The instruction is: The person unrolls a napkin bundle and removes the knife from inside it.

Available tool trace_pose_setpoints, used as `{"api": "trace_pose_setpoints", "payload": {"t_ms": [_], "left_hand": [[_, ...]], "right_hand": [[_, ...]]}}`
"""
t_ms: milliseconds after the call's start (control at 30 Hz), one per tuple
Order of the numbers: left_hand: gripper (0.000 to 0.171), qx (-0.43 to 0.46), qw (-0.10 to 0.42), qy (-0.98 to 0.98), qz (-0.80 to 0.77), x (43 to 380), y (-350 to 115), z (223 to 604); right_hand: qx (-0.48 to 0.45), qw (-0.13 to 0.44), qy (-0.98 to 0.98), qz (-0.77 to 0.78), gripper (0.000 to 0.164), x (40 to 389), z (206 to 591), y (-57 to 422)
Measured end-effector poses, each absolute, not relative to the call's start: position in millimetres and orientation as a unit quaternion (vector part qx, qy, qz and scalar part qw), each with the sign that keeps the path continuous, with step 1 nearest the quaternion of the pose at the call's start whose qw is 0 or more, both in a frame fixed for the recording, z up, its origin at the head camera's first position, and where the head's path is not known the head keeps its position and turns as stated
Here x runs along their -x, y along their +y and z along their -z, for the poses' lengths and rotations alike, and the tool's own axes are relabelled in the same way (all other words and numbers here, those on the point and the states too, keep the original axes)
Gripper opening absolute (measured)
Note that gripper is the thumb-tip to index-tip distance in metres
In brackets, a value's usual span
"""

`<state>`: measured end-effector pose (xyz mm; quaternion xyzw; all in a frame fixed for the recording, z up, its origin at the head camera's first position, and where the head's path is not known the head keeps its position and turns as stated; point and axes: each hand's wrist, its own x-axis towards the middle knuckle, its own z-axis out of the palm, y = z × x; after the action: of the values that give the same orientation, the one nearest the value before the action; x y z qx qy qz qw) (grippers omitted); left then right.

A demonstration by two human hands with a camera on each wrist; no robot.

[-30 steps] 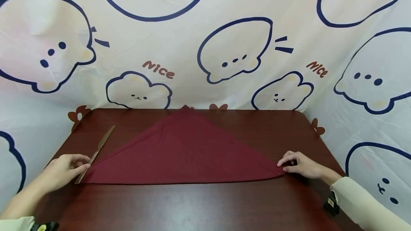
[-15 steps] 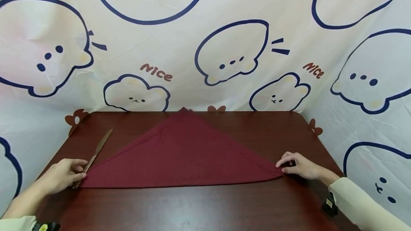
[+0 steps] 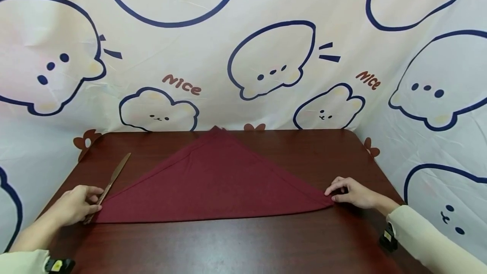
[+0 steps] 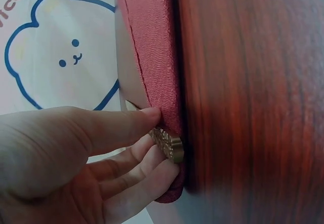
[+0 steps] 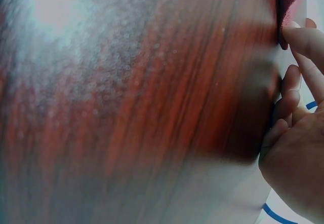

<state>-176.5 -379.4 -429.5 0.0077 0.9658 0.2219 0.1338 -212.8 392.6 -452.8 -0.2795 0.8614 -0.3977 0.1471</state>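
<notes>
A dark red cloth, folded into a triangle, lies on the table with its long edge nearest me and its peak at the far edge. A gold-coloured table knife lies slantwise over the cloth's left corner, blade pointing away. My left hand pinches the knife's patterned handle between thumb and fingers; the thumb tip also touches the cloth in the left wrist view. At the opposite corner, my right hand pinches the cloth's tip between thumb and index finger. In the right wrist view, only a sliver of cloth shows.
The dark brown wooden table has rounded far corners. A white curtain with blue cartoon outlines hangs behind it and along both sides. Each wrist carries a small black device.
My left thumb has shifted slightly down the knife handle toward its near end. My right hand keeps its pinch on the cloth corner. The head view has drifted a little.
</notes>
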Motion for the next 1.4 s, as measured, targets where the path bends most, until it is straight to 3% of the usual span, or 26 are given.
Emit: {"api": "trace_pose_setpoints", "payload": {"t_ms": [267,533,800,1400], "left_hand": [[0.042,-0.012,0.138,0.958,-0.252,179.2,-382.5,429.3],[0.048,-0.018,0.177,0.929,-0.324,180.0,-396.7,429.1],[0.051,-0.024,0.184,0.921,-0.342,182.8,-395.1,424.8],[0.044,-0.040,0.203,0.913,-0.351,180.3,-399.0,422.8]], "right_hand": [[0.279,0.149,0.862,0.398,0.014,215.3,452.3,392.8],[0.293,0.147,0.857,0.397,0.015,218.5,454.9,390.8],[0.283,0.145,0.864,0.391,0.014,219.8,453.6,392.7],[0.298,0.148,0.853,0.402,0.015,214.9,452.3,394.0]]}}
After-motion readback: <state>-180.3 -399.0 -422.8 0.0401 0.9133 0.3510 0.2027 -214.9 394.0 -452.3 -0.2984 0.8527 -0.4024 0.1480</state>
